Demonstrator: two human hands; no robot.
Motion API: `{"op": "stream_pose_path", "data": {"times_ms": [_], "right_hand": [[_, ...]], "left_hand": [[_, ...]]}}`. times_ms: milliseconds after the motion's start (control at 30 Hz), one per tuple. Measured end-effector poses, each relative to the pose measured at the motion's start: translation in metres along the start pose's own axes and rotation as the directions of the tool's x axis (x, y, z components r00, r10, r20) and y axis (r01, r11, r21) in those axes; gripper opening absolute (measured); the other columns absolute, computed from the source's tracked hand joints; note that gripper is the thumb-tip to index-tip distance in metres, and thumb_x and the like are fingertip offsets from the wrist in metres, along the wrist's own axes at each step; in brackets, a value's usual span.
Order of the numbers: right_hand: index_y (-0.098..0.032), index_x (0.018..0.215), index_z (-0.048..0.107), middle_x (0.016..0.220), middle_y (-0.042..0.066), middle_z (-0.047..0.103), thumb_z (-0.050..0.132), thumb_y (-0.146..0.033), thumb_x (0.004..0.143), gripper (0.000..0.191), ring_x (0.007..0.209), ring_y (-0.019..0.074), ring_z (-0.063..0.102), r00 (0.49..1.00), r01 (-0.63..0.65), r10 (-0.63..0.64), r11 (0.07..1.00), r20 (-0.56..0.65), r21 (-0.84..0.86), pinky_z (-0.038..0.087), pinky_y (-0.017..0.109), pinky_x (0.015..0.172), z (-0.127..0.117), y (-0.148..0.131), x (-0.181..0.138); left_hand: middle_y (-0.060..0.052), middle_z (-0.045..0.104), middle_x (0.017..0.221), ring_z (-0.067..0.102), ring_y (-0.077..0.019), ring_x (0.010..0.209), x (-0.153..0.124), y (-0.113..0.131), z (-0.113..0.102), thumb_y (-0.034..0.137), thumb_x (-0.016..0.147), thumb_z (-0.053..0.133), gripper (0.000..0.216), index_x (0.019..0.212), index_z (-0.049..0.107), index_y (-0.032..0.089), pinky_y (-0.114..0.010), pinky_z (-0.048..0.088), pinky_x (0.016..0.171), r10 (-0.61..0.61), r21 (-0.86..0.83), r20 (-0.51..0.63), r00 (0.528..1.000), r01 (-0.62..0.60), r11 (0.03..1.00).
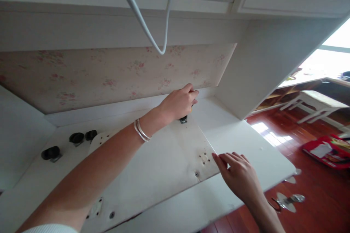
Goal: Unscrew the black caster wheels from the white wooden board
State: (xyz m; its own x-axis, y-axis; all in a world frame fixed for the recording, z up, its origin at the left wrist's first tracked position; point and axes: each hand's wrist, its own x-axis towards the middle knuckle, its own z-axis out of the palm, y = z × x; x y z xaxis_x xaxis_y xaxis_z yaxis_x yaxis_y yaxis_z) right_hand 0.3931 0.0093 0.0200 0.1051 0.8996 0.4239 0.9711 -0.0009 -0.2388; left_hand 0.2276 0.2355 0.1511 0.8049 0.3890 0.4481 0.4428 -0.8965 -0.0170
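A white board [142, 164] lies flat on the white desk top, with screw holes near its corners. My left hand [177, 105] is closed in a fist above its far right corner. A bit of yellow-orange shows under those fingers, but most of what they hold is hidden. Directly below is a black caster [183, 119] on the board, partly covered by the hand. My right hand [237, 173] has its thumb and curled fingers on the board's right edge, near the front corner. Loose black casters [76, 138] lie on the desk to the left.
A white cable [144, 25] hangs from the shelf [109, 2] above. Flowered paper [136, 69] covers the back wall, and a white side panel [262, 58] stands at the right. Beyond it are a white stool [317, 100] and a red tray [328, 153] on the wooden floor.
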Motion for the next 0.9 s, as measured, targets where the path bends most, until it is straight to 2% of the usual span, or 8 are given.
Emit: {"op": "stream_pose_path", "data": {"times_ms": [400,533,767,900], "right_hand": [[-0.023,0.065,0.058,0.063,0.000,0.059,0.047,-0.049,0.096,0.041,0.066,0.0178,0.054,0.977,-0.212,0.211,0.973,0.016,0.088,0.037,0.033,0.072,0.015,0.002,-0.004],[-0.024,0.066,0.059,0.065,0.001,0.061,0.046,-0.051,0.096,0.043,0.068,0.0193,0.055,0.957,-0.289,0.285,0.951,0.052,0.110,0.038,0.033,0.071,0.021,0.005,-0.005],[-0.024,0.080,0.063,0.077,0.002,0.064,0.046,-0.056,0.094,0.039,0.070,0.0189,0.056,0.922,-0.386,0.383,0.912,0.052,0.137,0.039,0.031,0.068,0.030,0.014,-0.008],[-0.024,0.093,0.063,0.085,0.003,0.066,0.044,-0.056,0.094,0.037,0.067,0.0173,0.056,0.898,-0.439,0.429,0.887,0.093,0.144,0.040,0.031,0.065,0.036,0.014,-0.010]], "left_hand": [[-0.008,0.058,0.108,0.062,-0.0153,0.076,-0.004,0.005,-0.001,0.029,0.096,0.050,0.025,0.110,0.065,0.016,-0.031,0.047,0.068,-0.034,-0.017,0.001,0.999,0.034,0.999],[-0.008,0.058,0.105,0.063,-0.0157,0.077,-0.003,0.007,-0.004,0.033,0.095,0.052,0.024,0.104,0.068,0.017,-0.031,0.047,0.070,-0.062,-0.025,0.021,0.998,0.062,0.998],[-0.009,0.059,0.099,0.062,-0.0175,0.077,-0.001,0.011,-0.011,0.042,0.093,0.054,0.030,0.091,0.070,0.016,-0.032,0.047,0.072,-0.108,0.001,0.044,0.993,0.108,0.994],[-0.008,0.060,0.097,0.061,-0.0172,0.075,-0.001,0.012,-0.012,0.041,0.093,0.055,0.030,0.088,0.071,0.015,-0.032,0.046,0.070,-0.124,0.012,0.049,0.991,0.123,0.992]]}}
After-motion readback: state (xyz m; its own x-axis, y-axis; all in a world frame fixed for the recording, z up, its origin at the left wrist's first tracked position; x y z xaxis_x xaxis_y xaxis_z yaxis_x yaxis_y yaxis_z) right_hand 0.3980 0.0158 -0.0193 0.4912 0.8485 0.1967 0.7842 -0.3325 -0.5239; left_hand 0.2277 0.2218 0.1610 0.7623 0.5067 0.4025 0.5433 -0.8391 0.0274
